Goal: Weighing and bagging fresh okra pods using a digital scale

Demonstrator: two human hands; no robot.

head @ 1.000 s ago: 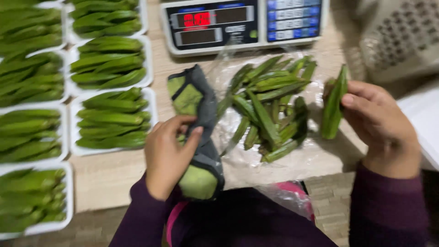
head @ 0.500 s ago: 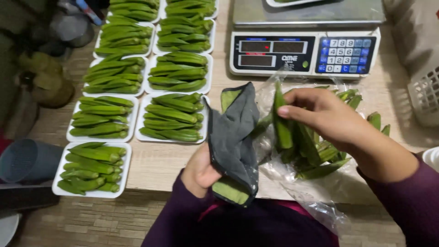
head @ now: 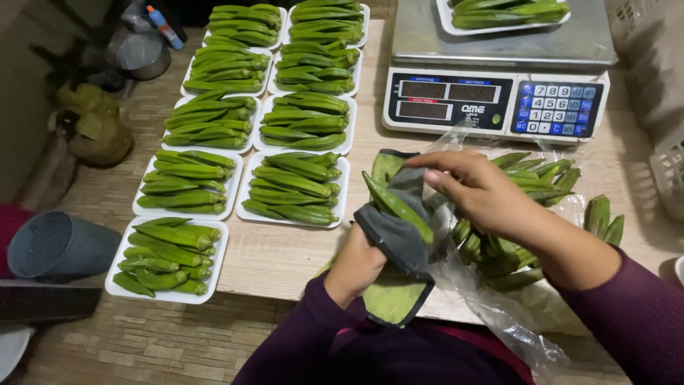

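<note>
My left hand (head: 356, 265) grips a grey-and-green cloth (head: 397, 242) near the table's front edge. A green okra pod (head: 396, 205) lies across that cloth, and my right hand (head: 479, 190) holds its upper end with the fingertips. Under and beyond my right hand a loose pile of okra (head: 548, 187) rests on a clear plastic bag (head: 499, 306). Both sleeves are dark purple.
Several white trays of okra (head: 293, 187) fill the left of the wooden table (head: 271, 258). A digital scale (head: 494, 100) at the back carries another okra tray (head: 510, 14). A grey bucket (head: 50, 245) and other containers stand on the floor at left. White baskets (head: 662, 164) sit at right.
My right hand brought one okra pod from the pile over to the cloth in my left hand. The camera view shifted right and down.
</note>
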